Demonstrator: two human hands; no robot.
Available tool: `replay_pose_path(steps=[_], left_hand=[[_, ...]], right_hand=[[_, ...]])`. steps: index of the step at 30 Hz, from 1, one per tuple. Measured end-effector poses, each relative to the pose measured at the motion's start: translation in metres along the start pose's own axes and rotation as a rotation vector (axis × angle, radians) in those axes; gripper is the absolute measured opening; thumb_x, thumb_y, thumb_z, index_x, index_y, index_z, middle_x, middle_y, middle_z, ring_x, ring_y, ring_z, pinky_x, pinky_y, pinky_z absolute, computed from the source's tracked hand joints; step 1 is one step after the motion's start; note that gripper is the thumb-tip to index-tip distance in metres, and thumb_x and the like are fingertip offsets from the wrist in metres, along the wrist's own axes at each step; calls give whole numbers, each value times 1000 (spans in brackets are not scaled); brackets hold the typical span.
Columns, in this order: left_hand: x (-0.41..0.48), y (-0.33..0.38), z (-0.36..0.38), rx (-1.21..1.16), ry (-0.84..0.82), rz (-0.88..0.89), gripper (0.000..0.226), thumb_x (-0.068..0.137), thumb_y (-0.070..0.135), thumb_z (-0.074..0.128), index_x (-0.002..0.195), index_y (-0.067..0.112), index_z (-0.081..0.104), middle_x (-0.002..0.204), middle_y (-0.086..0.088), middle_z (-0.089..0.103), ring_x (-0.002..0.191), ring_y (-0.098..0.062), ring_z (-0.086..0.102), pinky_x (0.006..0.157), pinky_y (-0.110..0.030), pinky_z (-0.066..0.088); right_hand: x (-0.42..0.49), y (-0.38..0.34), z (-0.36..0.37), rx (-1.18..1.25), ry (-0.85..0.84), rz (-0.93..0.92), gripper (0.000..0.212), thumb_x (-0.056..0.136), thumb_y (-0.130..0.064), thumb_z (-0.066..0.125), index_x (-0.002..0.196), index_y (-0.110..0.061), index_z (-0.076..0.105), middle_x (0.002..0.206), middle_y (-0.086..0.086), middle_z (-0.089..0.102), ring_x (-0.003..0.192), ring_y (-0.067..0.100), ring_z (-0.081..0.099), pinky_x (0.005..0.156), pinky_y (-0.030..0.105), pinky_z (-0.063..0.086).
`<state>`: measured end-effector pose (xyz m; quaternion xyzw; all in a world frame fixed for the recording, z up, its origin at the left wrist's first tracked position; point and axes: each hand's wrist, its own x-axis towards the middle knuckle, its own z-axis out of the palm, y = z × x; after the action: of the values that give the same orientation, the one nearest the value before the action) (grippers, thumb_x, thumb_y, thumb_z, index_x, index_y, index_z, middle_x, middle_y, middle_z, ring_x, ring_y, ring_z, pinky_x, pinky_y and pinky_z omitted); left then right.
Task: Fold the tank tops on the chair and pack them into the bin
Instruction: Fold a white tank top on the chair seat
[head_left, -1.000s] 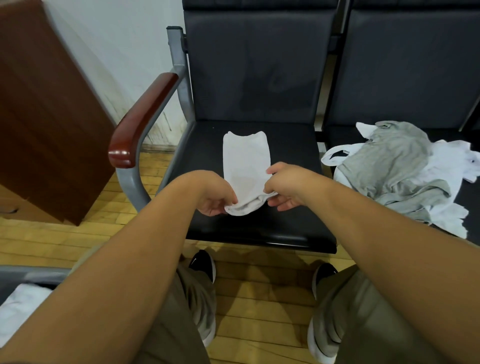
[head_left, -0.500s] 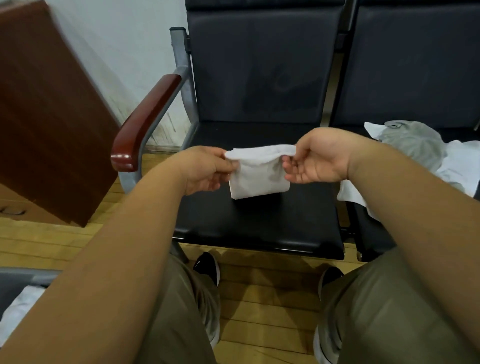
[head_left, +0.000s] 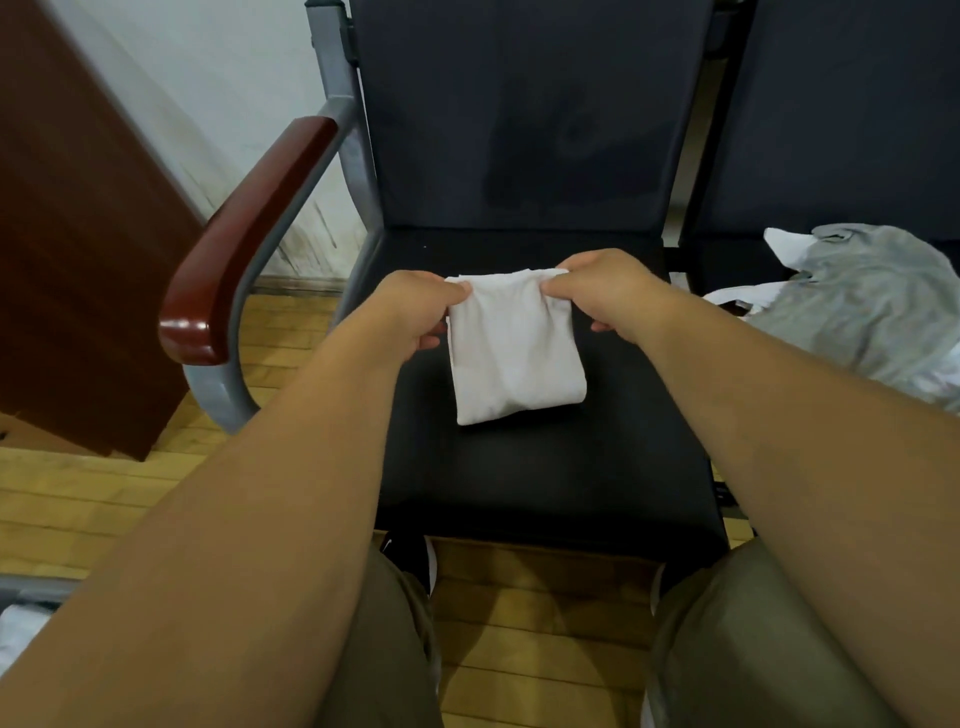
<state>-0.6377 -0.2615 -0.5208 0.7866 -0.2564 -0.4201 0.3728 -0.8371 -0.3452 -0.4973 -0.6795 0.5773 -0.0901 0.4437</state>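
The left hand (head_left: 415, 306) and right hand (head_left: 605, 288) pinch the small folded white cloth tank top (head_left: 511, 345), which could flop open if one lets go.

- Two grips in shot: left grip (head_left: 421, 306) and right grip (head_left: 608, 291).
- One folded white tank top (head_left: 514, 358), there between them.
- Two dark chairs, side by side: the near chair (head_left: 519, 478) and the second chair (head_left: 841, 104) to its right.
- One red-brown armrest (head_left: 249, 234), on the near chair's left side.
- One grey garment (head_left: 862, 312), heaped on the second chair.
- White garments (head_left: 779, 244) under the grey one: at least one, and the tangle hides the true number.
- One black shoe (head_left: 408, 553) plainly seen below the seat.
- One brown wooden panel (head_left: 78, 234), far left.
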Motion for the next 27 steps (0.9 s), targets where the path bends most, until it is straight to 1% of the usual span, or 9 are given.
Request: replay_pose_path(steps=[4, 8, 9, 14, 17, 19, 21, 24, 27], left_hand=[[26, -2, 10, 59, 55, -101, 44, 99, 40, 72, 137, 20, 60, 125, -8, 66, 111, -28, 66, 102, -46, 57], [40, -5, 17, 196, 87, -124, 17, 102, 32, 64, 109, 18, 62, 111, -10, 64, 97, -26, 64, 102, -43, 58], [43, -5, 19, 231, 87, -121, 15, 102, 31, 63, 108, 17, 62, 110, -9, 63, 97, -26, 64, 102, -43, 58], [42, 1, 25, 350, 22, -124, 33, 99, 29, 72, 122, 12, 57, 121, -11, 62, 106, -29, 65, 103, -44, 57], [38, 2, 25, 360, -39, -155, 58, 96, 23, 78, 147, 14, 51, 127, -14, 60, 115, -29, 63, 106, -45, 55], [37, 0, 23, 302, -58, -193, 62, 94, 19, 80, 148, 16, 50, 122, -11, 60, 113, -28, 62, 104, -45, 56], [35, -2, 17, 211, -56, -225, 58, 90, 15, 83, 141, 17, 55, 118, -9, 62, 109, -26, 63, 99, -44, 58], [26, -4, 9, 57, -71, -221, 54, 82, 9, 84, 131, 18, 63, 119, -6, 70, 108, -25, 68, 92, -42, 60], [14, -2, -2, -38, -103, -113, 48, 81, 11, 83, 125, 19, 68, 117, -2, 76, 108, -24, 73, 99, -45, 58]], right_hand=[[23, -2, 13, -35, -38, 38, 32, 101, -32, 65, 133, -29, 66, 125, 3, 64, 112, 26, 62, 101, 46, 56], [37, -4, 20, -155, -81, 50, 33, 105, -29, 57, 136, -23, 65, 128, 6, 64, 114, 28, 63, 105, 44, 54], [39, -4, 22, -181, -87, 57, 32, 106, -28, 56, 136, -22, 64, 129, 7, 64, 115, 29, 63, 105, 43, 54], [50, 1, 29, -173, -54, 122, 48, 97, -32, 71, 141, -18, 57, 120, 6, 61, 99, 25, 64, 93, 40, 58], [50, -1, 31, -157, -72, 213, 47, 96, -32, 75, 135, -11, 60, 119, 10, 63, 105, 27, 68, 102, 42, 57], [48, -2, 30, -140, -67, 227, 42, 95, -30, 76, 130, -10, 61, 123, 12, 64, 109, 28, 67, 104, 42, 57], [43, -2, 26, -93, -40, 229, 38, 94, -27, 77, 124, -12, 61, 121, 11, 63, 106, 28, 66, 99, 41, 58], [31, -2, 16, -18, -2, 199, 35, 92, -27, 77, 119, -15, 58, 115, 9, 61, 92, 24, 61, 73, 34, 53], [15, -1, 4, 53, 29, 164, 36, 89, -26, 76, 121, -16, 62, 111, 9, 62, 92, 24, 60, 68, 34, 49]])
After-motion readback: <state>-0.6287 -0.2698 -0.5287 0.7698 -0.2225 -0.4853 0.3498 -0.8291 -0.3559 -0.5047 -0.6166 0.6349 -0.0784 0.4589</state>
